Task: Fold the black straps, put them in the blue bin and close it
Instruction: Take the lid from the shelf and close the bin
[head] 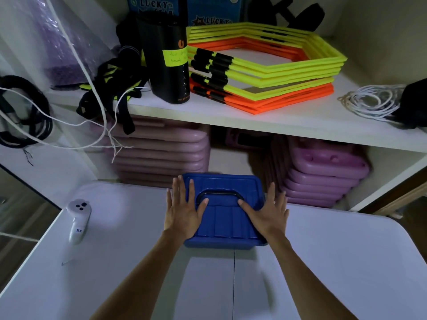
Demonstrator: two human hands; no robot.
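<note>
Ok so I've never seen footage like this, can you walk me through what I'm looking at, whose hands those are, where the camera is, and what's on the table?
There is no machine here. One wide-angle camera is worn on a person's head and looks forward and down, so the two bare forearms reaching in from the bottom belong to the wearer. The left hand and the right hand lie flat, fingers spread, on the lid of a blue bin with a dark carry handle. Neither hand grips anything. The lid is on, so the bin's contents cannot be seen. The bin stands on a white table, and to its left lies a white handheld controller. Behind is a shelf holding stacked yellow and orange hexagon rings, a black cylinder, tangled black straps and a coiled white cable. Purple plastic pieces are stacked underneath.
</note>
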